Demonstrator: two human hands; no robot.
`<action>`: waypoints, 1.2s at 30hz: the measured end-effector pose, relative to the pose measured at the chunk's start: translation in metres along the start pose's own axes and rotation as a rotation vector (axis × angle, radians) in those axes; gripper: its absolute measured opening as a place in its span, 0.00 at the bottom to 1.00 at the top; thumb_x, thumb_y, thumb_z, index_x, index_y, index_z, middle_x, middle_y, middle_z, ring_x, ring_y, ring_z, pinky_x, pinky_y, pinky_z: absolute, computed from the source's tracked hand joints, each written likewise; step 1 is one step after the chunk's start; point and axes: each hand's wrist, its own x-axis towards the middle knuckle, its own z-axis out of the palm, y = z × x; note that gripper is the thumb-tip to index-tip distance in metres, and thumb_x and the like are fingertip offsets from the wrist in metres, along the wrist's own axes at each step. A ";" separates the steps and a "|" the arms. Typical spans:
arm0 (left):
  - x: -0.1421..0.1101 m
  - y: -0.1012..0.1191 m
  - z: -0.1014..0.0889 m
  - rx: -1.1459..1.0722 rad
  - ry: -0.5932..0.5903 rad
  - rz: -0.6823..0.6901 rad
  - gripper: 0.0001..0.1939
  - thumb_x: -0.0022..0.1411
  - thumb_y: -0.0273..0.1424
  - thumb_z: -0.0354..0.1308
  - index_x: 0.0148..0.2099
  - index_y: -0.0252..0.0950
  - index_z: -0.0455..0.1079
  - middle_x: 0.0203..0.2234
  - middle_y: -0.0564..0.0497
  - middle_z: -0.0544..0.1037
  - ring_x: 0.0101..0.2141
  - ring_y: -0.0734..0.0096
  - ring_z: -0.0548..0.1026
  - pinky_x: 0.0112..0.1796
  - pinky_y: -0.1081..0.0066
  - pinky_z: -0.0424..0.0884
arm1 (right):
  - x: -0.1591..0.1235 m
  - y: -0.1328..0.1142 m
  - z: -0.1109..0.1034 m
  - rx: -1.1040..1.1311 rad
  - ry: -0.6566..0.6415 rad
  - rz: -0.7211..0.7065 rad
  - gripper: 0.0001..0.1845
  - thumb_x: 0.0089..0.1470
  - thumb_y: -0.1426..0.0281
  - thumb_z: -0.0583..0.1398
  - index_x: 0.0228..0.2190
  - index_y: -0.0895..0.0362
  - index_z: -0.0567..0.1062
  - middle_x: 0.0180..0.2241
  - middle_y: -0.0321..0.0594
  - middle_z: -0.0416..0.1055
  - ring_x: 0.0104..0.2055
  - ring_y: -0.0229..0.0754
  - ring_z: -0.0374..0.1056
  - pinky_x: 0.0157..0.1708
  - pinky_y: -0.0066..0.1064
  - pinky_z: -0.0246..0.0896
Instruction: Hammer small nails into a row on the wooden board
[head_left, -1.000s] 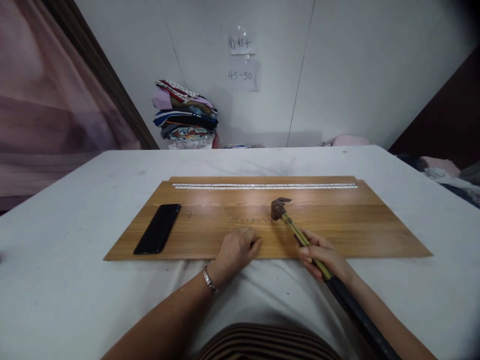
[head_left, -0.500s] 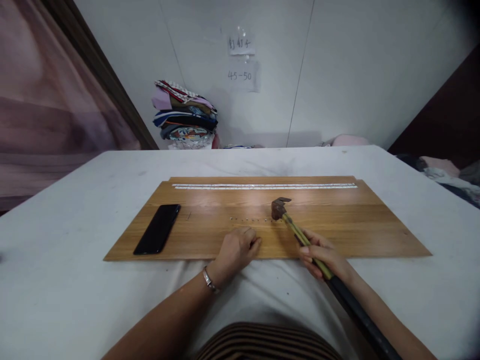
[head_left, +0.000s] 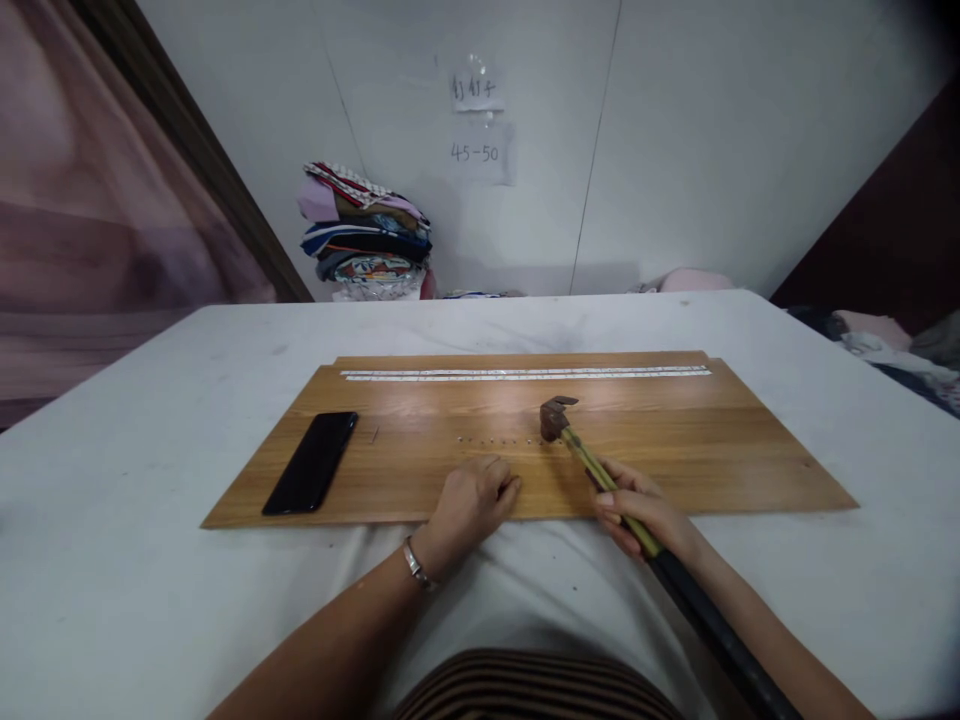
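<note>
My right hand (head_left: pixel 643 512) is wrapped round the yellow and black handle of a claw hammer (head_left: pixel 609 480). The hammer's rusty head is at or just above the wooden board (head_left: pixel 660 420), by the right end of a row of several small nail heads (head_left: pixel 491 441). My left hand (head_left: pixel 476 497) rests on the board's near edge, its fingers curled in. Whether anything is inside those fingers is hidden. A single thin nail (head_left: pixel 375 435) lies to the left, beside a black phone (head_left: pixel 311 462) on the board.
White strips with marks like a ruler's (head_left: pixel 525 374) run along the board's far side. Beneath the board is a white-covered table (head_left: pixel 135 420). Folded clothes (head_left: pixel 367 230) are stacked by the wall, and a pink curtain (head_left: pixel 112 180) hangs at the left.
The whole view has shifted very slightly. Both hands and the hammer hold nearly the same positions over the board.
</note>
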 end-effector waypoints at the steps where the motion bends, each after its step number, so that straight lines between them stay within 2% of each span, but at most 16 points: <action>1: 0.000 0.000 0.000 0.000 -0.002 0.000 0.10 0.63 0.31 0.49 0.28 0.36 0.62 0.24 0.52 0.71 0.27 0.72 0.67 0.28 0.71 0.56 | -0.001 0.000 0.000 0.003 -0.005 -0.002 0.15 0.48 0.66 0.62 0.37 0.56 0.65 0.15 0.25 0.62 0.07 0.27 0.51 0.06 0.17 0.46; 10: 0.000 0.000 0.001 -0.012 -0.006 -0.001 0.11 0.63 0.32 0.49 0.28 0.36 0.63 0.23 0.53 0.70 0.26 0.73 0.66 0.28 0.72 0.56 | 0.003 -0.002 0.005 -0.015 -0.026 0.030 0.22 0.46 0.66 0.61 0.44 0.58 0.66 0.14 0.23 0.60 0.07 0.27 0.50 0.06 0.18 0.46; 17: 0.000 0.001 -0.002 -0.013 -0.005 -0.002 0.10 0.62 0.31 0.50 0.28 0.36 0.63 0.23 0.53 0.70 0.27 0.72 0.66 0.28 0.72 0.57 | -0.002 -0.004 0.003 -0.004 0.015 0.018 0.22 0.47 0.66 0.61 0.44 0.57 0.66 0.14 0.23 0.60 0.07 0.27 0.50 0.06 0.17 0.45; 22: 0.001 0.000 0.000 -0.022 -0.004 -0.008 0.10 0.63 0.31 0.49 0.28 0.36 0.63 0.23 0.53 0.70 0.26 0.72 0.66 0.28 0.72 0.57 | 0.000 -0.003 0.002 -0.016 0.009 0.027 0.17 0.46 0.66 0.62 0.38 0.57 0.66 0.15 0.24 0.61 0.07 0.27 0.50 0.06 0.18 0.46; 29: 0.000 0.000 0.001 -0.035 0.007 -0.004 0.10 0.63 0.32 0.49 0.29 0.36 0.63 0.24 0.52 0.70 0.27 0.72 0.66 0.28 0.72 0.57 | 0.001 -0.002 0.001 -0.007 -0.006 0.013 0.15 0.47 0.66 0.62 0.36 0.56 0.66 0.15 0.24 0.61 0.07 0.27 0.51 0.06 0.17 0.45; 36: 0.000 0.000 0.001 -0.033 0.000 -0.008 0.11 0.63 0.32 0.49 0.28 0.37 0.63 0.23 0.52 0.69 0.27 0.72 0.66 0.28 0.72 0.58 | -0.002 -0.006 0.005 0.012 -0.014 0.011 0.17 0.47 0.66 0.61 0.39 0.57 0.66 0.15 0.24 0.60 0.07 0.27 0.50 0.06 0.18 0.46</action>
